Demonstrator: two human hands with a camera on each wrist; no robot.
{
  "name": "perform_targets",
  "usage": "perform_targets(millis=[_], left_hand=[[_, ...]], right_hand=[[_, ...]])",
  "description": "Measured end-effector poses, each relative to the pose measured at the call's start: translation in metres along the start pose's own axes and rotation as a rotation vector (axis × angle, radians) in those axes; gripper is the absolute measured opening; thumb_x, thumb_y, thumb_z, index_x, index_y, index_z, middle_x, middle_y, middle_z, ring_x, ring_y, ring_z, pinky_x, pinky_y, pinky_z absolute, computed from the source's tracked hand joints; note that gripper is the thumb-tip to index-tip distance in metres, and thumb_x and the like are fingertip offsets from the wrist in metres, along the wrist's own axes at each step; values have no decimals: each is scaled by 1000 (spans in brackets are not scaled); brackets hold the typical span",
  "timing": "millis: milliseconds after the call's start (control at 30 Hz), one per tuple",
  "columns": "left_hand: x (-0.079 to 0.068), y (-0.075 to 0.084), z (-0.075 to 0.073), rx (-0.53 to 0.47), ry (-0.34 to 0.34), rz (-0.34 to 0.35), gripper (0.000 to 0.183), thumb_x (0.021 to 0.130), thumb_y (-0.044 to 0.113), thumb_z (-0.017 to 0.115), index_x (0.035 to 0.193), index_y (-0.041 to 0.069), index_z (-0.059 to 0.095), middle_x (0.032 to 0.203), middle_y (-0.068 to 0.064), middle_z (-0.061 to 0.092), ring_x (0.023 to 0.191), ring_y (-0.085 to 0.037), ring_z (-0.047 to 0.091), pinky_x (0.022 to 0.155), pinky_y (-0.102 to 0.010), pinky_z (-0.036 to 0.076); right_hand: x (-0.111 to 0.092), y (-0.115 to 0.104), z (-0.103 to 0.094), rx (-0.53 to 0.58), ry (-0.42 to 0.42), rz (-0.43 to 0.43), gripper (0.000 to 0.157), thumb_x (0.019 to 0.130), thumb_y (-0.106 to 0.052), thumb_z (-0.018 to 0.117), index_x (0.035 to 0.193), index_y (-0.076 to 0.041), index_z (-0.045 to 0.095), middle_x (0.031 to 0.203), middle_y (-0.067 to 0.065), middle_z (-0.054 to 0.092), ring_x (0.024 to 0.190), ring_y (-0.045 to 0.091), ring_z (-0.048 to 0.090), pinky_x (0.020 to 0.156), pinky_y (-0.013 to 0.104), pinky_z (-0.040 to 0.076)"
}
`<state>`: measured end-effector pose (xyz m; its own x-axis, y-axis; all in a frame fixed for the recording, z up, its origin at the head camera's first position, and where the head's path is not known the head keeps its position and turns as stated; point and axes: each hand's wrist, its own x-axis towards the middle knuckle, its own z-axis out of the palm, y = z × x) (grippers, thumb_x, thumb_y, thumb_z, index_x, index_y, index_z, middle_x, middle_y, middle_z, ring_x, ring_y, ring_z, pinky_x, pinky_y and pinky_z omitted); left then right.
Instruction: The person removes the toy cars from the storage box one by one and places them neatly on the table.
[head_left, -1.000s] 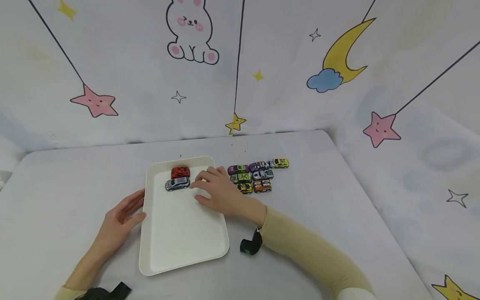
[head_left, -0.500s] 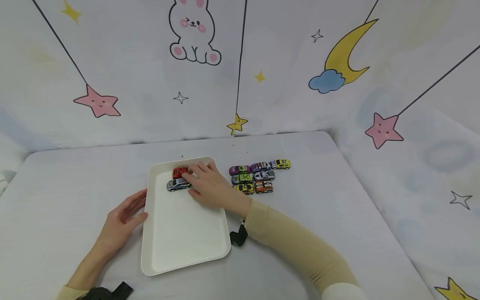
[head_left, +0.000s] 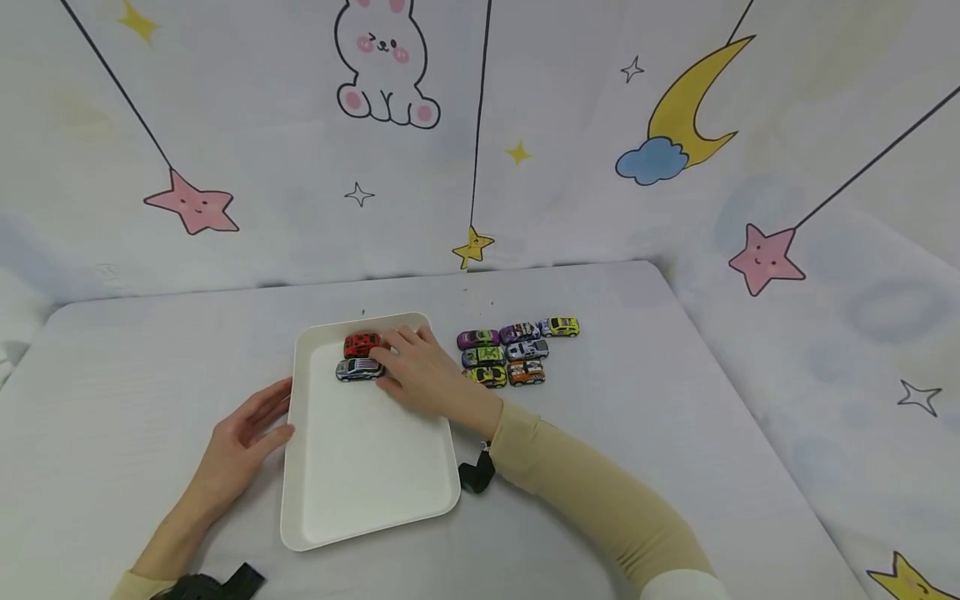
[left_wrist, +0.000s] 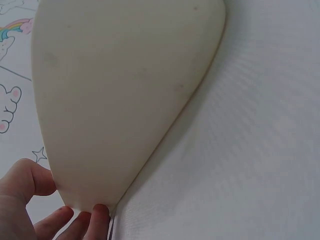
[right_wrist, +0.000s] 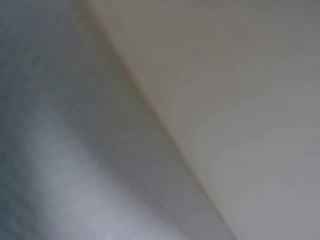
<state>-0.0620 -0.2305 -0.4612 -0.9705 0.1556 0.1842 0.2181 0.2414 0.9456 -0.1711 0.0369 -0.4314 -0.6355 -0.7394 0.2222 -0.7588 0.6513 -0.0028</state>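
A shallow white tray [head_left: 367,467] lies on the table. At its far end a red toy car [head_left: 362,345] sits just behind a silver toy car [head_left: 358,369]. My right hand [head_left: 420,373] reaches over the tray's right rim and pinches the right end of the silver car between thumb and index finger. Its other fingers partly hide the red car's right end. With relaxed fingers, my left hand [head_left: 243,437] touches the tray's left side. In the left wrist view the fingertips [left_wrist: 100,210] meet the tray's outer wall. The right wrist view is blurred, showing only a pale edge.
Right of the tray stand several toy cars, among them a purple one [head_left: 477,339], a green one [head_left: 483,357], an orange one [head_left: 527,372] and a yellow one [head_left: 560,327]. A black strap-like piece [head_left: 477,475] hangs by the right wrist. A wall with drawings rises behind the table.
My right hand has moved left and forward from the tray's right rim to the cars. The silver car, slightly slanted before, has turned straighter and shifted a little right. The left hand stays put.
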Motion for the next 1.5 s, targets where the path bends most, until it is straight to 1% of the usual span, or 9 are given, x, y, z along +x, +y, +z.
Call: perform_targets(millis=[100,333,567,767,967,1267,1500], left_hand=[[0,0,0,2,0,9,58,94,-7,61,148,-6,40,147,10,50,127,8,51,98,-6,45],[1,-1,-1,43,-10,-21,57,96,-3,61,149,-6,38,152,-13,46,128,9,49,98,-7,45],[1,-1,-2,43,-9,-18,57,96,-3,61,149,-5,39,152,-8,48,128,9,49,98,-6,45],[1,-2,-2,34,-5,-14,57,95,-5,61,149,-4,40,150,-1,50,127,9,50,99,-6,45],[1,-2,-2,45,-4,-12,57,95,-4,61,149,-4,40,150,-1,49,127,9,50,98,-6,45],[1,-1,-2,38,-6,-10,58,95,-5,61,149,-3,40,151,0,49,128,9,49,99,-6,45],[1,-1,-2,32,-3,-9,57,95,-5,61,148,-4,40,149,5,50,127,9,50,98,-7,45]], right_hand=[[0,0,0,26,-6,12,31,98,-37,63,125,-22,66,118,-4,61,108,16,53,89,34,41],[0,0,-1,82,-25,38,32,97,-35,66,125,-20,67,116,-6,69,107,15,57,89,33,41],[-2,0,-1,115,3,36,30,95,-31,67,123,-18,70,114,-4,72,101,15,61,87,32,43],[-3,0,-2,133,5,45,31,94,-31,68,122,-18,70,115,-4,72,102,14,62,87,31,44],[-4,1,-2,161,8,66,32,93,-31,70,123,-19,70,115,-5,72,102,14,62,86,31,43],[-7,2,-1,261,88,112,31,91,-28,73,121,-18,72,111,-4,74,95,14,62,82,31,43],[-9,2,0,305,138,114,31,89,-26,75,118,-15,72,109,-1,74,94,14,62,81,32,43]])
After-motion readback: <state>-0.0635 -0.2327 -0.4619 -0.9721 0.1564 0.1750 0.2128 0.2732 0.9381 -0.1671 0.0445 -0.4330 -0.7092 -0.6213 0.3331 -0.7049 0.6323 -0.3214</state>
